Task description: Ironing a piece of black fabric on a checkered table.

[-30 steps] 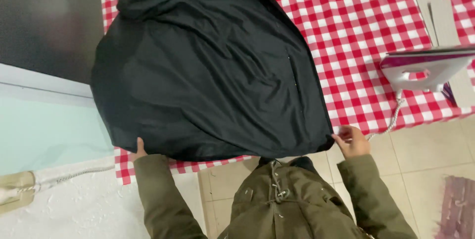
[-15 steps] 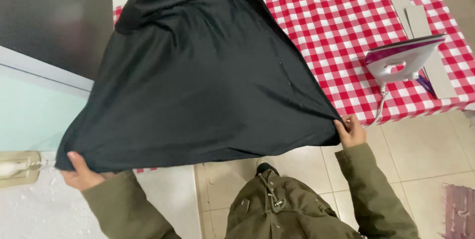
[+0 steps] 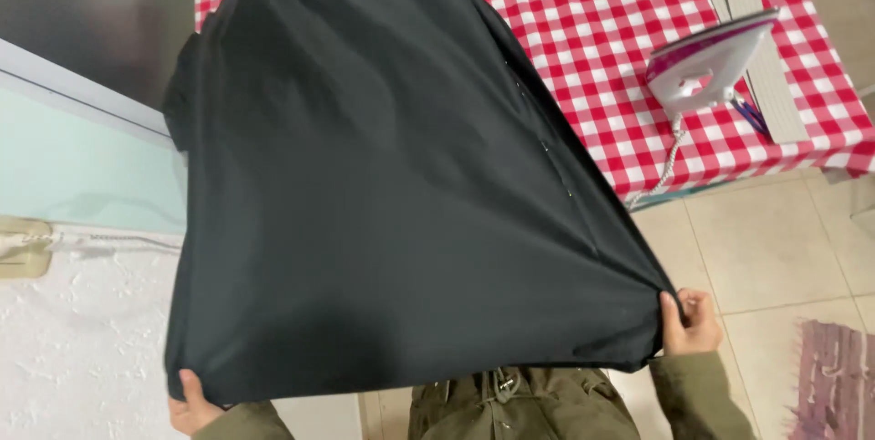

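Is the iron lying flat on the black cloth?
No, the iron stands on the red checked tablecloth, apart from the black cloth.

Left hand mostly behind black cloth, only thumb and knuckles show. Right hand fingertips buried in cloth corner. Table under cloth hidden beyond fingers. Rug right of right fingers cut off by edge.
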